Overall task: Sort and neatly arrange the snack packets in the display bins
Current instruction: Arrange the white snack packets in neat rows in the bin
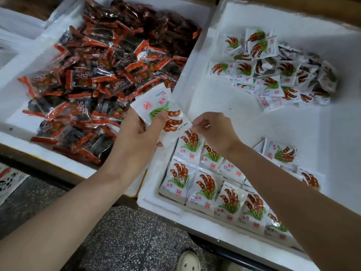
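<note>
Two white foam bins sit side by side above a speckled grey terrazzo floor (pixel 127 241), where the toe of a pale shoe (pixel 188 260) shows at the bottom edge and a printed sheet (pixel 9 178) lies at far left. The left bin (pixel 39 151) is heaped with red-and-dark clear packets (pixel 107 65) bearing black brush characters too small to read. In the right bin (pixel 214 45), white packets stand in neat rows (pixel 214 188) along the near wall, and a loose heap of the same packets (pixel 283 75) lies at the far side. The left hand (pixel 136 130) grips one white packet (pixel 156 102) over the wall between the bins, thumb across its face. The right hand (pixel 214 130), fingers curled, pinches that packet's right corner. Its print reads "Jing Dian" in blue, with a red round seal, red Chinese characters in a blue oval, brown pods and green fronds.
</note>
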Demonstrator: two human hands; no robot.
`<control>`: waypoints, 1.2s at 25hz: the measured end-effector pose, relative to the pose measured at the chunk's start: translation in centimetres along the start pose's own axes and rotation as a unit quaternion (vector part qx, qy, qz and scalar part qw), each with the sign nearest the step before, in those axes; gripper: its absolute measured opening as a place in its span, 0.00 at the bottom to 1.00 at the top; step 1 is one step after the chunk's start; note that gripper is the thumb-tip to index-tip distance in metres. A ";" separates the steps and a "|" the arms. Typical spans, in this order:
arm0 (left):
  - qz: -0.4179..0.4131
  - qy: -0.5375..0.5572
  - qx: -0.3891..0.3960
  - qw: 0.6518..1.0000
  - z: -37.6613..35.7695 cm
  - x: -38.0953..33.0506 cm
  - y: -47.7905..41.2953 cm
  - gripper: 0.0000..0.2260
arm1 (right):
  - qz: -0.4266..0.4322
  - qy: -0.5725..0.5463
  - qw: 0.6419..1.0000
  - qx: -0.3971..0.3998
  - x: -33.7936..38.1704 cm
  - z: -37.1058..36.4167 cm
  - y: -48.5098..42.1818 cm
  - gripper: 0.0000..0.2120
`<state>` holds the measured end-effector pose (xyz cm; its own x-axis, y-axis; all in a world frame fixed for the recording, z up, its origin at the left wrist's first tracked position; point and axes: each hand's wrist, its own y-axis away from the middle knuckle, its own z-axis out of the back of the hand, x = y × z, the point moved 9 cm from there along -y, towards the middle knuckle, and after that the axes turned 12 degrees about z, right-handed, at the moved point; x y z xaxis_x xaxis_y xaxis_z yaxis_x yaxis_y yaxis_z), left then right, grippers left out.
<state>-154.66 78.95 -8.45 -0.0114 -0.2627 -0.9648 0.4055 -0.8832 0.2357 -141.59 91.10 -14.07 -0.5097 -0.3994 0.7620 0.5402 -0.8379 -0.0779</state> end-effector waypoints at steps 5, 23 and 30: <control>0.011 -0.007 0.003 1.000 -0.8 0.2 -0.2 0.10 | 0.031 0.018 0.999 -0.026 0.2 -0.3 0.1 0.08; 0.024 -0.023 0.010 0.999 -3.7 2.3 1.2 0.09 | -0.134 -0.360 0.923 0.001 1.2 2.7 8.3 0.09; 0.032 -0.030 -0.034 0.998 0.5 2.4 1.8 0.12 | -0.024 0.019 0.998 0.058 1.6 2.9 7.1 0.06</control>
<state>-154.48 76.55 -10.29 -0.0382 -0.3425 -0.9387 0.4681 -0.8361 0.2860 -136.60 85.56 -11.54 -0.5613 -0.3755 0.7376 0.5871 -0.8088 0.0351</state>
